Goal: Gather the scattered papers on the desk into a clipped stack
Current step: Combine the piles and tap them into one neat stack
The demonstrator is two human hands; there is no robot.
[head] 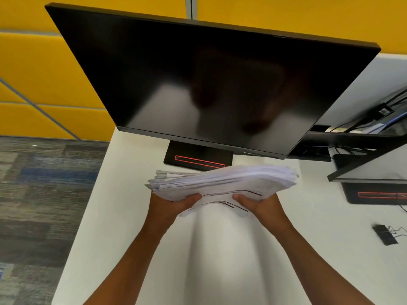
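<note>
Between the left hand (176, 205) and the right hand (259, 205), the paper stack (222, 183) is showing white with thin dark lines along its edges. Beyond the hands, the monitor (198, 84) is showing glossy black, its base (198, 158) wearing a red outlined strip. The surface (220, 249) under the hands is showing plain white. Right of the right hand, the binder clip (385, 235) is showing black. The wall panels (44, 62) are glowing yellow.
</note>
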